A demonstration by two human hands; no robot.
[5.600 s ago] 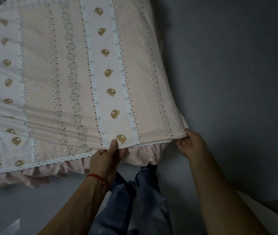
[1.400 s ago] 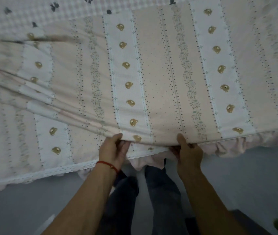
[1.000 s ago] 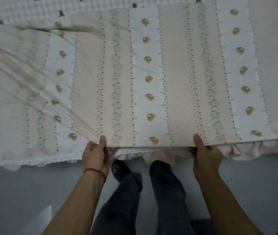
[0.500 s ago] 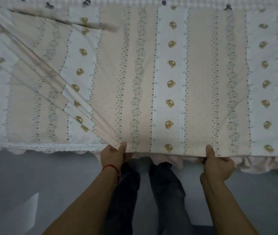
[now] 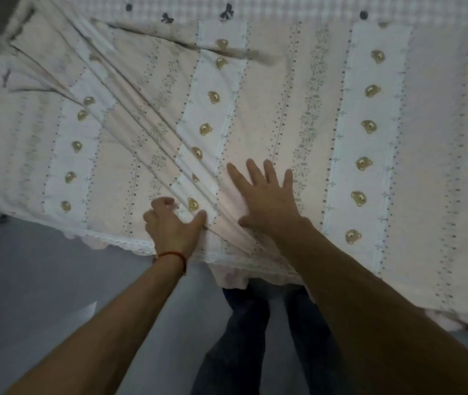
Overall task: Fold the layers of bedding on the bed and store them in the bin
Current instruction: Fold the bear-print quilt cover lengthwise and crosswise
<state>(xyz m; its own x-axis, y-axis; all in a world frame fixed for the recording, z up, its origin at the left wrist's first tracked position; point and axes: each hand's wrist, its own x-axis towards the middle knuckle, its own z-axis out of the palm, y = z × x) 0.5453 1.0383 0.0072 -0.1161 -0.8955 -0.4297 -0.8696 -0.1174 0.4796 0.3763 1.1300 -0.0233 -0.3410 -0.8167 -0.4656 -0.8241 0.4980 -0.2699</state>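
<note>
Nearest, at 6 o'clock, the person's 2 dark-trousered legs (image 5: 244, 332) stand on the grey floor (image 5: 41, 280) against the bed edge. Just beyond, the left hand (image 5: 174, 223), with 1 red cord (image 5: 171, 255) at its wrist, curls its fingers into the striped bear-print sheet (image 5: 284, 109), pinching a bunch of cloth near the lace hem. At 1 o'clock from it, the right hand (image 5: 267, 201) lies flat with fingers spread, pressing the sheet and gripping nothing. From between the 2 hands a fan of creases (image 5: 130, 115) runs toward 10 o'clock. Farther, at 12 o'clock, 1 checked layer (image 5: 284, 7) shows beneath. No bin is visible. The risk, as I judge it: folding over these creases would lock them in, and a 1-handed pull could skew the edges or drag the lower layer along.
</note>
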